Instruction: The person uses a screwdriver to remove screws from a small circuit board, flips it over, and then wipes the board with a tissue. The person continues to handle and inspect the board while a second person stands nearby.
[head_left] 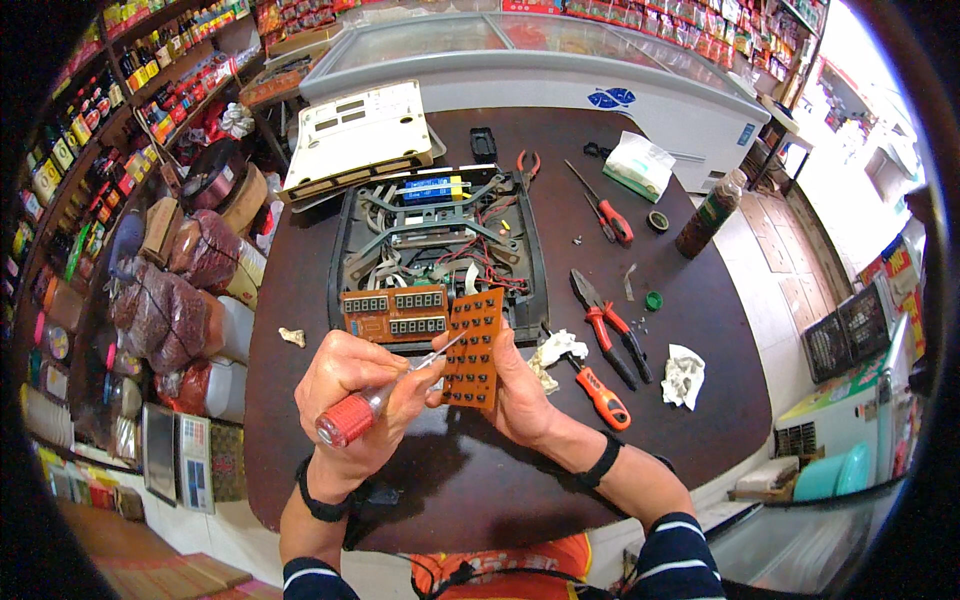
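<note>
My left hand (345,390) grips a small screwdriver with a red translucent handle (346,420), its thin shaft angled toward an orange keypad board (470,350) with rows of black buttons. My right hand (518,390) holds that board tilted, thumb along its right edge. Just beyond, an orange board with digit displays (392,312) leans at the front of an opened electronic scale (435,225), whose wires and metal frame show. The scale's off-white cover (355,140) lies behind, to the left.
On the brown table (700,320) are pliers (612,330), an orange-handled tool (600,395), another screwdriver (610,215), a bottle (710,215), a white packet (640,165) and crumpled tissues (683,378). A chest freezer (540,75) stands behind; crowded shelves (90,150) line the left.
</note>
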